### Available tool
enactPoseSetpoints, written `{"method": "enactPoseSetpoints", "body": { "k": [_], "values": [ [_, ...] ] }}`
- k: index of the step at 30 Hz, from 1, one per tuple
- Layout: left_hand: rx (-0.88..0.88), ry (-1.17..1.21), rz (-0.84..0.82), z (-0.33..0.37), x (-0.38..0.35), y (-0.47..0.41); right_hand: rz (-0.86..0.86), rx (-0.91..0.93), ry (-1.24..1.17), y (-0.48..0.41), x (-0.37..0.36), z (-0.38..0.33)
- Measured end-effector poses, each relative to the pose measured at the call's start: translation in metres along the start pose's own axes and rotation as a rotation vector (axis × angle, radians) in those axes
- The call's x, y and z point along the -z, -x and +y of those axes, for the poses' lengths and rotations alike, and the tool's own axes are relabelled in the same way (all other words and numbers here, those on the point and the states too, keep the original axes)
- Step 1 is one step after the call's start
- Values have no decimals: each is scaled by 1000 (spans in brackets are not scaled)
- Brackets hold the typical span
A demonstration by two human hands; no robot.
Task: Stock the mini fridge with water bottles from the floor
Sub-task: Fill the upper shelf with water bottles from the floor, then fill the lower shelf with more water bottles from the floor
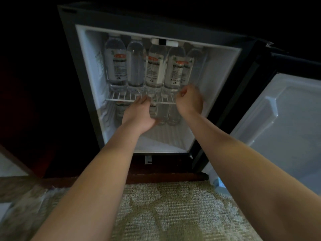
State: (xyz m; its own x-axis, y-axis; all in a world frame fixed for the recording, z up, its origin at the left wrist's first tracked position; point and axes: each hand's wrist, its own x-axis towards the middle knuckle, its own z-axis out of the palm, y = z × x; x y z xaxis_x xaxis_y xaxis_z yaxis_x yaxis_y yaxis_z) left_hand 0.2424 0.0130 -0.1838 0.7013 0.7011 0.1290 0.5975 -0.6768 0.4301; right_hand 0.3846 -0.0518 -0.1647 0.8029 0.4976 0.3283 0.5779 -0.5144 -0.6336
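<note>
The mini fridge (90, 80) stands open, and its wire shelf (119, 100) carries several upright water bottles (116, 66). More water bottles (172, 113) stand in the lower compartment. My left hand (139, 113) reaches in below the shelf front, fingers straight, its palm against a lower bottle (159, 113). My right hand (189, 100) is at the right end of the shelf with fingers curled, in front of the base of the rightmost upper bottle (196, 61). Whether it grips that bottle is hidden.
The fridge door (281, 122) swings open to the right, its white inner liner facing me. Patterned carpet (165, 211) covers the floor in front. A dark wooden cabinet (26, 101) surrounds the fridge. A pale blue object (217, 182) lies by the door's lower corner.
</note>
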Motion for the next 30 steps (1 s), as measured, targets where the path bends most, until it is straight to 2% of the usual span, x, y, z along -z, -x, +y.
{"method": "enactPoseSetpoints", "body": {
  "k": [3,7,14,21,30],
  "values": [
    [71,104,3,-3,15,25,-194,-11,19,19,10,-15],
    [128,253,-77,-12,50,71,-466,116,71,60,26,-41],
    [442,119,-294,-65,104,161,-842,284,192,160,45,-112],
    [628,131,-255,-138,142,289,-1045,439,247,285,37,-179],
    [893,60,-144,-208,140,449,-1146,680,362,449,-2,-230]
  ]
}}
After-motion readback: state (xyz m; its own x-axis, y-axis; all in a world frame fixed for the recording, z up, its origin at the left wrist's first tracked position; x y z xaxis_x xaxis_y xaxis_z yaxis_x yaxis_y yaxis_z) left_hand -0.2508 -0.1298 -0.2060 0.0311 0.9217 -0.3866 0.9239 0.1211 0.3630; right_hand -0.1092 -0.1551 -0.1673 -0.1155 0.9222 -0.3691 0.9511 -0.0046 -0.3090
